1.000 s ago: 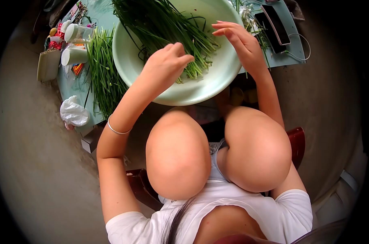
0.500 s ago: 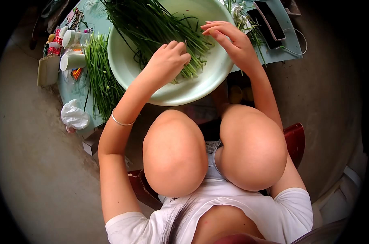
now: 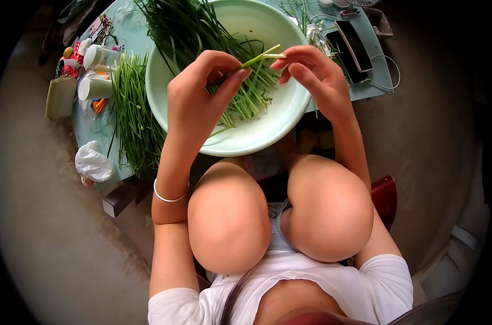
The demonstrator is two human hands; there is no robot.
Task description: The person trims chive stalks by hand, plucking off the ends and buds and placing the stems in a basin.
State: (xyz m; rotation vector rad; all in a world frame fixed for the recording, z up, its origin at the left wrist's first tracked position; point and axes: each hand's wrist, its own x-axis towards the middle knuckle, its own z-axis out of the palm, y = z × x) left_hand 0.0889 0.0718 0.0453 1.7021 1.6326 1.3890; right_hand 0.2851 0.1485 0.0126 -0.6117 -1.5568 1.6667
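My left hand [image 3: 200,92] is raised over the near part of a pale green basin [image 3: 267,132]. Its thumb and forefinger pinch a few chives [image 3: 261,57], pale stem ends pointing right. Those ends meet the forefinger of my right hand [image 3: 316,78], whose fingers are curled with the thumb standing apart; whether it grips them is hard to see. Inside the basin lies a large bunch of dark green chives [image 3: 186,32], cut ends toward me. Another pile of chives [image 3: 135,114] rests on the table left of the basin.
On the pale blue-green table [image 3: 94,127] stand two white cups [image 3: 94,86] at left, near a crumpled white plastic bag [image 3: 93,162]. A phone [image 3: 354,46] with a white cable lies at right, beside scattered chive scraps [image 3: 316,35]. My knees are just below the basin.
My left hand has lifted from the bunch in the basin and turned, now pinching a few chives. The right hand has come slightly down beside their ends. The camera view has shifted a little.
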